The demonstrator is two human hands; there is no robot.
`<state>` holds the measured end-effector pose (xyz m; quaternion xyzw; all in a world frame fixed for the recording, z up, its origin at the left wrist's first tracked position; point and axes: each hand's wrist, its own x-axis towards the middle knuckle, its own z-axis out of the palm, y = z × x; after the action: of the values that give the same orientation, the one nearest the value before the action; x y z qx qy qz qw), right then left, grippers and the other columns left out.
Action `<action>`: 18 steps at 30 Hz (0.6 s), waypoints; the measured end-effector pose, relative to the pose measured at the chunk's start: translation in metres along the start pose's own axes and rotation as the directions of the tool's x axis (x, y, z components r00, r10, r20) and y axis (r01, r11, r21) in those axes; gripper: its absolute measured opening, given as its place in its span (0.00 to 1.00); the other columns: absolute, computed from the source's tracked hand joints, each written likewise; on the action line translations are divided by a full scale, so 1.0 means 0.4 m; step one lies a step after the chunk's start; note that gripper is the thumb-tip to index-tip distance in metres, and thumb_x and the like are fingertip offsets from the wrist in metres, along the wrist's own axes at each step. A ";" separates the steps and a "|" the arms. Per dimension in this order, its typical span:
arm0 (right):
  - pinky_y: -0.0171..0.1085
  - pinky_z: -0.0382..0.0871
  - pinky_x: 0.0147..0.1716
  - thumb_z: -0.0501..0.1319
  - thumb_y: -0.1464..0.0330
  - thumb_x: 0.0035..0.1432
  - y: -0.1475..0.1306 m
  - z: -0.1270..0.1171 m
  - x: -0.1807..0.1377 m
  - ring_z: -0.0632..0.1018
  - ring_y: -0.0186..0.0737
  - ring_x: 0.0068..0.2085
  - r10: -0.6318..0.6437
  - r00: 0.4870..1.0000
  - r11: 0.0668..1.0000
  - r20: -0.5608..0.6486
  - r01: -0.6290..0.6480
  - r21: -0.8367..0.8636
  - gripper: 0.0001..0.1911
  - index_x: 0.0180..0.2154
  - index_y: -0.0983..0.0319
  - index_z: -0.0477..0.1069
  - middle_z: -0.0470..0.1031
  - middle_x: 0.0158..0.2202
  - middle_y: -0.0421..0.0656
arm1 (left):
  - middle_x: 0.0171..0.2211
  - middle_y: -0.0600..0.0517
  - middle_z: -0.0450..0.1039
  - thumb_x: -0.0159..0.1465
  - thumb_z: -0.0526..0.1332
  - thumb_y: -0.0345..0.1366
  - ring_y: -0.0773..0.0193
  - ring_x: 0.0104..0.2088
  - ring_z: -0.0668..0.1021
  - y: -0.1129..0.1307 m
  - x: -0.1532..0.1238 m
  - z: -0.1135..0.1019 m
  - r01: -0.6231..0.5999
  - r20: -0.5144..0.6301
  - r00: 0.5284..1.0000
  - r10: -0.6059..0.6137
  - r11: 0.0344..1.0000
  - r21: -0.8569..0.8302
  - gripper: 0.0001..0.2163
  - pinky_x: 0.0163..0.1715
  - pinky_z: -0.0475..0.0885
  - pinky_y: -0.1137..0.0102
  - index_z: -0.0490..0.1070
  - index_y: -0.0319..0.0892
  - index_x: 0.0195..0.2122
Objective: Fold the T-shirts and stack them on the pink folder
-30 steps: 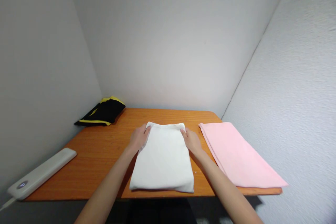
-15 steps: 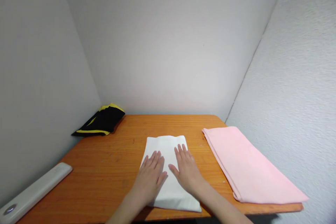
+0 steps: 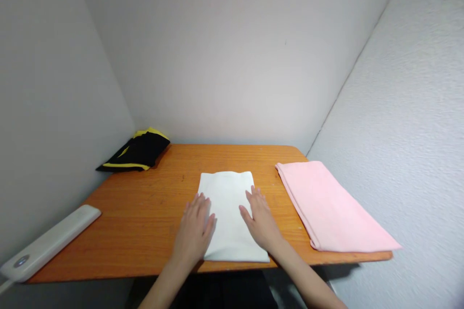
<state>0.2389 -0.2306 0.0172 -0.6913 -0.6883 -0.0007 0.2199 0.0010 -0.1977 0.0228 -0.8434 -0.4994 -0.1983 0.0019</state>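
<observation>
A white folded cloth (image 3: 229,224) lies flat near the front edge of the wooden table. My left hand (image 3: 195,227) is at the cloth's left side, its fingers stretched out and slightly blurred. At the right side of the cloth is my right hand (image 3: 260,219), fingers extended and thumb apart. Both hands are open, palms down, with nothing in them. Whether the palms press on the cloth or hover just over it, I cannot tell.
A pink folded cloth (image 3: 331,210) lies on the right of the brown table (image 3: 141,217), one corner past its edge. Black-and-yellow fabric (image 3: 139,152) sits at the back left. A long white device (image 3: 54,241) with a cord lies front left. Walls enclose the table.
My hands have moved apart, from the middle of the white cloth out to its sides. The whole scene has shifted upward in view, showing more of the table's front edge.
</observation>
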 end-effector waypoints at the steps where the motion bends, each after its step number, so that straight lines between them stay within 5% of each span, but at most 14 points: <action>1: 0.50 0.57 0.57 0.43 0.53 0.70 0.009 -0.019 -0.023 0.63 0.53 0.61 0.052 0.997 0.999 -0.062 -0.052 -0.001 0.29 0.55 0.67 0.68 0.65 0.59 0.56 | 0.58 0.40 0.67 0.70 0.45 0.44 0.51 0.60 0.66 -0.006 -0.021 -0.017 0.090 -0.060 0.994 -0.088 0.995 0.031 0.21 0.58 0.62 0.55 0.68 0.37 0.54; 3: 0.50 0.61 0.49 0.44 0.54 0.70 0.018 -0.049 -0.085 0.71 0.52 0.49 0.163 0.974 0.985 -0.157 -0.170 -0.033 0.25 0.41 0.62 0.73 0.74 0.45 0.51 | 0.46 0.41 0.73 0.70 0.46 0.45 0.49 0.49 0.73 -0.014 -0.070 -0.049 0.268 -0.117 0.960 -0.256 0.957 0.110 0.19 0.47 0.68 0.56 0.72 0.39 0.42; 6: 0.50 0.59 0.41 0.44 0.51 0.69 0.000 -0.061 -0.179 0.70 0.51 0.39 0.230 0.957 0.961 -0.179 -0.252 -0.113 0.27 0.28 0.58 0.69 0.72 0.33 0.46 | 0.34 0.45 0.71 0.69 0.47 0.50 0.49 0.39 0.72 -0.008 -0.131 -0.076 0.375 -0.067 0.927 -0.370 0.899 0.224 0.20 0.36 0.66 0.59 0.70 0.42 0.31; 12: 0.49 0.55 0.41 0.44 0.50 0.69 -0.043 -0.026 -0.237 0.69 0.51 0.39 0.175 0.974 0.965 -0.142 -0.199 -0.170 0.27 0.31 0.59 0.70 0.71 0.34 0.46 | 0.35 0.45 0.71 0.69 0.46 0.49 0.50 0.41 0.71 0.008 -0.147 -0.076 0.323 0.051 0.937 -0.346 0.911 0.255 0.22 0.38 0.62 0.61 0.72 0.42 0.30; 18: 0.49 0.55 0.41 0.40 0.50 0.69 0.002 -0.029 -0.251 0.69 0.51 0.40 0.161 0.977 0.959 -0.143 -0.189 -0.212 0.30 0.32 0.59 0.71 0.72 0.35 0.48 | 0.33 0.48 0.72 0.70 0.44 0.47 0.52 0.41 0.72 0.003 -0.174 -0.072 0.306 0.121 0.940 -0.320 0.944 0.125 0.23 0.39 0.60 0.60 0.72 0.44 0.28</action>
<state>0.2379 -0.3296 -0.0031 -0.7685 -0.6048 -0.1019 0.1823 -0.0372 -0.2627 0.0262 -0.7636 -0.6358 -0.1102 -0.0205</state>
